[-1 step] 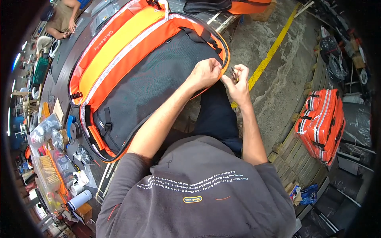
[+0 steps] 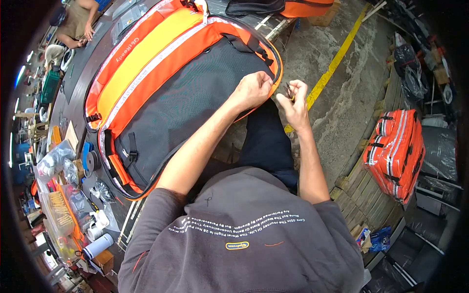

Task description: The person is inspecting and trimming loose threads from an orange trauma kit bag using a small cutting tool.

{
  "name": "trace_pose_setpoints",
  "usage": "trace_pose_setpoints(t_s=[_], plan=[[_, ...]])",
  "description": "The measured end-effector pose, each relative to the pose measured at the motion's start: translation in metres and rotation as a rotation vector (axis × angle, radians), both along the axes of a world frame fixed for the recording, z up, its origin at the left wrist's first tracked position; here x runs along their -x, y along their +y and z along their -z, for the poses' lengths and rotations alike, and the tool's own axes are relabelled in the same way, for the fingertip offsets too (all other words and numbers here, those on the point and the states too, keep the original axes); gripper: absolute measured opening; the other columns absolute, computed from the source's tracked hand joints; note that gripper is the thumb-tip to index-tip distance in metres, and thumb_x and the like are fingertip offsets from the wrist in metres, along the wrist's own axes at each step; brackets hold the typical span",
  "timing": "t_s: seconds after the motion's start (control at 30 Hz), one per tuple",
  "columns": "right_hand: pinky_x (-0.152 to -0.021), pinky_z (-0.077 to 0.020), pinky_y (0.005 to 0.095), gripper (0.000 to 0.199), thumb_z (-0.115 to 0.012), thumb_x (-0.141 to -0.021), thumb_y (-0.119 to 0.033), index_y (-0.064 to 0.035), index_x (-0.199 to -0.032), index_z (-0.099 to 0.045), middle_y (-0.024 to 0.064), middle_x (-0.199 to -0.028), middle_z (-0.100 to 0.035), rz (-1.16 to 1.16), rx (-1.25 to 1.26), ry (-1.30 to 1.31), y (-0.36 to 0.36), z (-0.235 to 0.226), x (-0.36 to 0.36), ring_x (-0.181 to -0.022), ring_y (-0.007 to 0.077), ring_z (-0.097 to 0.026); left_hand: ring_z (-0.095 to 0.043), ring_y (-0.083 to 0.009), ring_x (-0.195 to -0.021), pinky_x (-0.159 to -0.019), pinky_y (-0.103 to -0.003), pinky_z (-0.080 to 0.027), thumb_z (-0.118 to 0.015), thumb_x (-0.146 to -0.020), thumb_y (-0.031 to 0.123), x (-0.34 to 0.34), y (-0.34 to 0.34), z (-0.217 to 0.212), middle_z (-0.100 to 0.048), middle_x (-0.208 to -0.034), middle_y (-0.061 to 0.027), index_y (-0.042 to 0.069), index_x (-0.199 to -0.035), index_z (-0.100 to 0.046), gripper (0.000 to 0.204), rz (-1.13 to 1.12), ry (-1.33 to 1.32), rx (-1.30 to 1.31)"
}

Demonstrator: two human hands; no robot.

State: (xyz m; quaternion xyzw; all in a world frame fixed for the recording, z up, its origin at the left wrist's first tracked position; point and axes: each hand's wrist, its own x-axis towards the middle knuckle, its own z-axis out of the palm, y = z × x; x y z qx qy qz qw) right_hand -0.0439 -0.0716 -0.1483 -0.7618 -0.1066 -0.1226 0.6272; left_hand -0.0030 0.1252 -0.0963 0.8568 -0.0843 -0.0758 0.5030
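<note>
A large orange, yellow and black bag [image 2: 195, 93] with silvery reflective strips lies on the worktable in front of me. At its right edge, my left hand [image 2: 254, 90] pinches the orange-and-black trim [image 2: 278, 71] between closed fingers. Just right of that edge, apart from it, is my right hand [image 2: 294, 103]. Its fingers are curled round small thread snips [image 2: 289, 91] with dark blades and a bit of yellow; most of the handle is hidden. Any loose thread between the hands is too fine to make out.
Another orange-and-black bag [image 2: 308, 7] lies beyond the table's far end. Red bags [image 2: 395, 154] stand on a wooden pallet at right. A yellow line [image 2: 337, 61] crosses the concrete floor. Spools, bottles and plastic boxes [image 2: 61, 212] crowd the left. A co-worker [image 2: 78, 24] sits at far left.
My right hand with the snips has shifted slightly right, away from the bag's edge. The left hand stays where it was on the trim.
</note>
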Motion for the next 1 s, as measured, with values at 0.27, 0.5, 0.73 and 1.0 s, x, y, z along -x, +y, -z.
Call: trace_pose_setpoints(t_s=[0.27, 0.5, 0.73, 1.0], plan=[[-0.101, -0.0422, 0.0421, 0.038, -0.078, -0.1, -0.028, -0.0099, -0.13, -0.063, 0.0064, -0.11, -0.066, -0.042, 0.517, -0.156, -0.039, -0.058, -0.017, -0.105, 0.0245, -0.065, -0.058, -0.0064, -0.084, -0.077, -0.029, -0.052, -0.064, -0.111, 0.019, -0.011, 0.009, 0.0, -0.07, -0.09, 0.0021, 0.0, -0.104, -0.071, 0.022, 0.056, 0.104, 0.158], [-0.098, -0.0414, 0.0407, 0.03, -0.075, -0.103, -0.029, -0.0108, -0.125, -0.067, 0.0081, -0.109, -0.07, -0.222, 0.64, -0.198, -0.043, -0.075, -0.037, -0.105, 0.0277, -0.066, -0.057, -0.0079, -0.082, -0.075, -0.029, -0.05, -0.065, -0.109, 0.018, -0.012, 0.015, -0.007, -0.067, -0.087, 0.0024, 0.001, -0.102, -0.072, 0.02, 0.066, 0.261, 0.397], [-0.098, -0.0408, 0.041, 0.027, -0.078, -0.1, -0.028, -0.0107, -0.119, -0.07, 0.0062, -0.105, -0.069, -0.234, 0.619, -0.295, -0.036, -0.075, -0.046, -0.103, 0.0267, -0.066, -0.061, -0.0052, -0.082, -0.077, -0.025, -0.052, -0.065, -0.111, 0.017, -0.011, 0.02, -0.014, -0.071, -0.093, 0.003, 0.004, -0.107, -0.07, 0.015, 0.1, 0.343, 0.433], [-0.097, -0.0398, 0.0411, 0.024, -0.081, -0.097, -0.024, -0.011, -0.114, -0.07, 0.0019, -0.1, -0.068, -0.365, 0.711, -0.35, -0.041, -0.091, -0.064, -0.101, 0.0241, -0.063, -0.055, -0.0059, -0.079, -0.073, -0.027, -0.048, -0.069, -0.108, 0.016, -0.007, 0.016, -0.017, -0.067, -0.087, 0.0041, 0.003, -0.102, -0.074, 0.015, 0.07, 0.365, 0.502]])
